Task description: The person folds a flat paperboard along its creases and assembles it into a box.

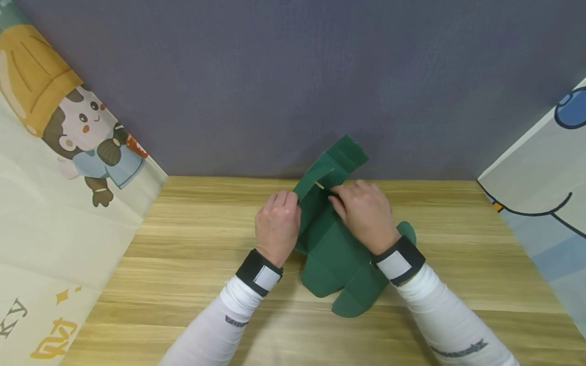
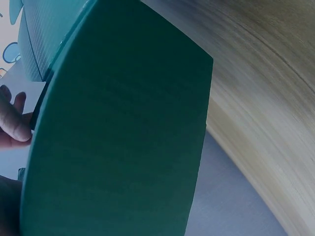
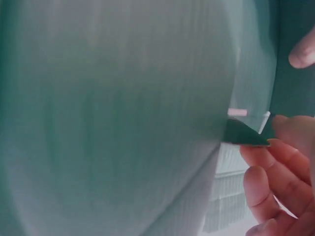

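Observation:
A green, partly folded cardboard box point(image 1: 336, 249) stands tilted above the wooden table, its rounded flaps spread toward the near side. At its left upper edge, my left hand point(image 1: 277, 221) grips the side panel with curled fingers. The outer face of that panel point(image 2: 123, 123) fills much of the left wrist view and hides most of the left hand. My right hand point(image 1: 366, 216) is at the box's right edge. Up close in the right wrist view, its thumb and fingers pinch a small green flap point(image 3: 243, 133). A folded end flap point(image 1: 348, 152) sticks up beyond both hands.
The wooden tabletop point(image 1: 197, 264) extends on both sides of the box. Behind it rises a grey-blue backdrop point(image 1: 229, 91). Printed cartoon sheets flank the table, one on the left point(image 1: 27, 203) and one on the right point(image 1: 540, 173).

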`<state>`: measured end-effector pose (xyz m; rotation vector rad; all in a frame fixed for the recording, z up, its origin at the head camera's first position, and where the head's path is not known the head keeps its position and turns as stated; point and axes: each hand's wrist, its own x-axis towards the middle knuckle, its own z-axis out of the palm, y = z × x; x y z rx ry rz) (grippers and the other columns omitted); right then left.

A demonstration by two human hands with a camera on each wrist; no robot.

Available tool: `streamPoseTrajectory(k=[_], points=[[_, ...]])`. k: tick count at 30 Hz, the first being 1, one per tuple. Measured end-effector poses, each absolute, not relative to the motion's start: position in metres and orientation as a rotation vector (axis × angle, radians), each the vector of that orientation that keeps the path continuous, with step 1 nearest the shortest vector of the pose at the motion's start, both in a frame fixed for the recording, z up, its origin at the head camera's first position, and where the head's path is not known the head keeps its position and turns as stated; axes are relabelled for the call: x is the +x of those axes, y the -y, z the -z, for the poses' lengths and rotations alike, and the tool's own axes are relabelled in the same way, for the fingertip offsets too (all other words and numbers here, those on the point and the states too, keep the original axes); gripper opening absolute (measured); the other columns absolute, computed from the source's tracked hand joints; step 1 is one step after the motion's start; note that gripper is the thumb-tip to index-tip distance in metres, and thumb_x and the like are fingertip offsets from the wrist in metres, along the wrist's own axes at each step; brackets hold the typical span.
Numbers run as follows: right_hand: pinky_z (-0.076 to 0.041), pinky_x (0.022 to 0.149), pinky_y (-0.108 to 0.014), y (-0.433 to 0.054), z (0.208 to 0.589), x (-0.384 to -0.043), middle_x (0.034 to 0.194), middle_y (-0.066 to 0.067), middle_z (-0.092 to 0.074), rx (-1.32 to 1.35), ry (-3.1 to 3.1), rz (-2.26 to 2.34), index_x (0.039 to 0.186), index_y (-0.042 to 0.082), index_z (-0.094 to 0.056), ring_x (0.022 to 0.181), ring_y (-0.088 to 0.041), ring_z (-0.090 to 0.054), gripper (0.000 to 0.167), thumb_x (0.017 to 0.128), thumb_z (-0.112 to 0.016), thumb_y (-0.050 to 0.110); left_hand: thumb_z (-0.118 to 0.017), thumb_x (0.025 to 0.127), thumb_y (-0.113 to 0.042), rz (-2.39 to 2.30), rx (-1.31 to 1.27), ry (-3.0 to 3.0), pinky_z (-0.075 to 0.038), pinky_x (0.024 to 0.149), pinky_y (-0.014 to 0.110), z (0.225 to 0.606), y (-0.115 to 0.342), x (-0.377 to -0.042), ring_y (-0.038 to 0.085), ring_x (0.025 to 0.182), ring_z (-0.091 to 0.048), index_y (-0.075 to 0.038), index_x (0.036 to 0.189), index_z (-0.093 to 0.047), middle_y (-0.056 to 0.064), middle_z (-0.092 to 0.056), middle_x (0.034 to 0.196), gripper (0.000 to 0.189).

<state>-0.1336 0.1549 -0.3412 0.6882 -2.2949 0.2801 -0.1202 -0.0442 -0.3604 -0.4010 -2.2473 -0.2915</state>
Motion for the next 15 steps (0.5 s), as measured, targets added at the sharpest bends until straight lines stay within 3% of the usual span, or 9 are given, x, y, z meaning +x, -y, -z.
streamPoseTrajectory(k=[5, 12, 15], points=[[-0.042, 0.06, -0.041, -0.155, 0.33, -0.135, 0.093, -0.009, -0.071, 0.622, 2.209, -0.248, 0.103, 0.008, -0.068, 0.081, -0.029, -0.06, 0.022, 0.089, -0.07, 0.024, -0.067, 0.084, -0.008, 0.289, -0.402, 2.248, -0.054, 0.05, 0.032, 0.362, 0.043, -0.121, 0.02, 0.066, -0.059, -0.006, 0.084, -0.064, 0.005, -0.064, 0.078, 0.004], [-0.043, 0.069, -0.044, -0.148, 0.316, -0.139, 0.113, -0.009, -0.067, 0.62, 2.138, -0.154, 0.117, 0.009, -0.067, 0.099, -0.032, -0.056, 0.027, 0.092, -0.066, 0.02, -0.066, 0.084, -0.008, 0.269, -0.406, 2.241, -0.052, 0.049, 0.031, 0.361, 0.041, -0.119, 0.02, 0.066, -0.059, -0.007, 0.083, -0.063, 0.004, -0.063, 0.078, 0.003], [-0.043, 0.072, -0.043, -0.144, 0.315, -0.143, 0.111, -0.007, -0.069, 0.642, 2.136, -0.1, 0.113, 0.01, -0.071, 0.098, -0.03, -0.056, 0.021, 0.094, -0.063, 0.018, -0.066, 0.084, -0.008, 0.261, -0.412, 2.237, -0.053, 0.05, 0.031, 0.36, 0.04, -0.118, 0.02, 0.066, -0.058, -0.007, 0.083, -0.063, 0.004, -0.063, 0.078, 0.004]])
